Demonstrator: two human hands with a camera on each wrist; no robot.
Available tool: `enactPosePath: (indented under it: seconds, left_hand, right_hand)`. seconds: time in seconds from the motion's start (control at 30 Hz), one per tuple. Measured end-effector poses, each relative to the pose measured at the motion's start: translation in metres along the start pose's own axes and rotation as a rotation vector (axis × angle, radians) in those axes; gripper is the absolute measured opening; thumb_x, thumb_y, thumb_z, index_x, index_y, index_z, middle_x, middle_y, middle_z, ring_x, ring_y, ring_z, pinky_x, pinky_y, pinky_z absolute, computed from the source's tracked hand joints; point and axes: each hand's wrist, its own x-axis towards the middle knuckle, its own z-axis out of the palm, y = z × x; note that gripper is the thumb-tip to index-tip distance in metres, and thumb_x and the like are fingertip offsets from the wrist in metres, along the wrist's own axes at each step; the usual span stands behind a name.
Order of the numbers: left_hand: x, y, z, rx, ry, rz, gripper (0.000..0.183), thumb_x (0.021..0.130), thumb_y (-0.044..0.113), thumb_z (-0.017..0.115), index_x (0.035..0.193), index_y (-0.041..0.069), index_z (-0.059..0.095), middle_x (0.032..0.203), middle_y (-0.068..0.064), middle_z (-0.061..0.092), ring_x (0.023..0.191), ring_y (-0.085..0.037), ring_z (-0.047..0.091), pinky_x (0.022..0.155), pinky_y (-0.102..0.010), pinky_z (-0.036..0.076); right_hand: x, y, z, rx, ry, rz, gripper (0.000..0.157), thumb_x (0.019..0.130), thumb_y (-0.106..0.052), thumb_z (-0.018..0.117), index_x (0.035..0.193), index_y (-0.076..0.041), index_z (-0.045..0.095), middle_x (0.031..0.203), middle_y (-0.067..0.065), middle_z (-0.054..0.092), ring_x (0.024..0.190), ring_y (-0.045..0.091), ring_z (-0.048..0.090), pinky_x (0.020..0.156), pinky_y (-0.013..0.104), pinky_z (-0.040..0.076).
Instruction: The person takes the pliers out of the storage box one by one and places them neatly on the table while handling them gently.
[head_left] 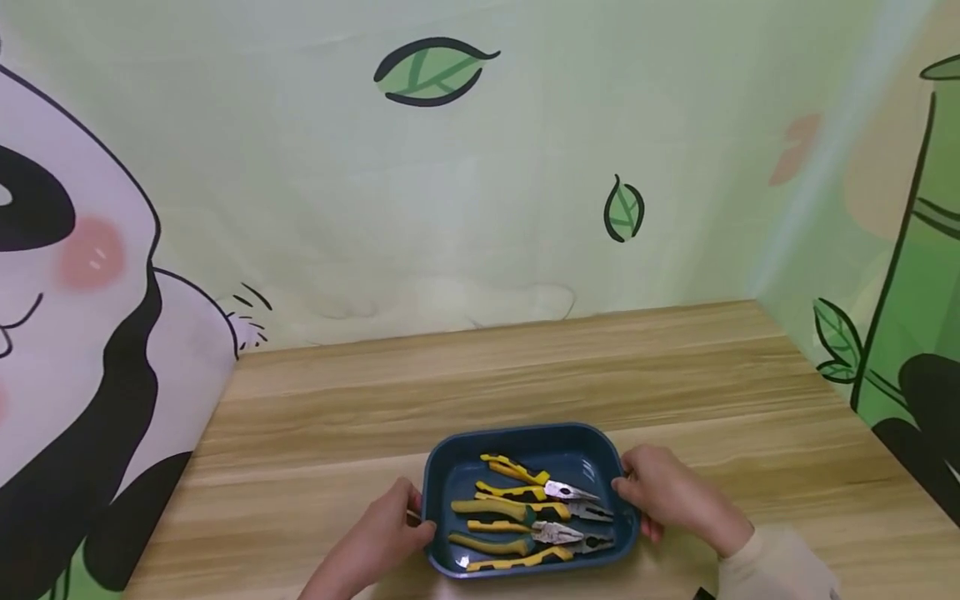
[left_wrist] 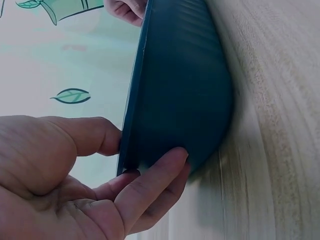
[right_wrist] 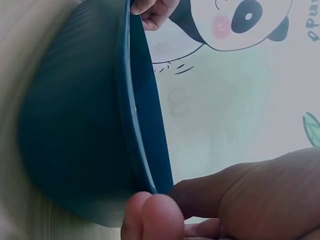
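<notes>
A dark blue rectangular tray point(head_left: 450, 481) with rounded corners holds several pliers point(head_left: 498, 506) with yellow and black or olive-toned handles. Their metal heads point(head_left: 572, 492) point right; some have long tapering noses, others are blunt. My left hand point(head_left: 386, 527) grips the tray's left end, thumb at the rim and fingers against the outer wall, as the left wrist view shows with the hand point(left_wrist: 95, 185) close up. At the opposite end my right hand point(head_left: 663, 487) pinches the rim. In the right wrist view this hand point(right_wrist: 255, 190) has its thumb and fingertips at the edge.
Under the tray lies a wood-grain table point(head_left: 480, 375). A pale green printed backdrop point(head_left: 525, 167) with leaves rises behind it. A panda print point(head_left: 75, 292) covers the left side, and bamboo point(head_left: 915, 308) is drawn on the right side.
</notes>
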Motion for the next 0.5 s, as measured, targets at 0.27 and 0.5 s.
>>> enactPosePath:
  seconds: [0.27, 0.5]
  left_hand:
    - [0.006, -0.006, 0.001, 0.022, -0.090, -0.206, 0.020, 0.093, 0.007, 0.073, 0.100, 0.004, 0.054, 0.094, -0.009, 0.065, 0.086, -0.021, 0.060, 0.079, -0.038, 0.052]
    - [0.001, 0.013, 0.004, 0.307, 0.033, -0.148, 0.056, 0.084, 0.020, 0.088, 0.126, -0.001, 0.056, 0.117, -0.017, 0.058, 0.106, -0.032, 0.058, 0.092, -0.052, 0.052]
  right_hand:
    - [-0.005, 0.002, 0.005, -0.006, -0.005, -0.008, 0.020, 0.097, 0.001, 0.059, 0.078, -0.003, 0.054, 0.047, 0.001, 0.055, 0.035, 0.010, 0.054, 0.036, 0.033, 0.049]
    - [-0.004, 0.001, 0.003, -0.011, -0.010, -0.004, 0.021, 0.097, 0.001, 0.059, 0.077, -0.003, 0.055, 0.047, 0.000, 0.056, 0.035, 0.008, 0.053, 0.037, 0.033, 0.049]
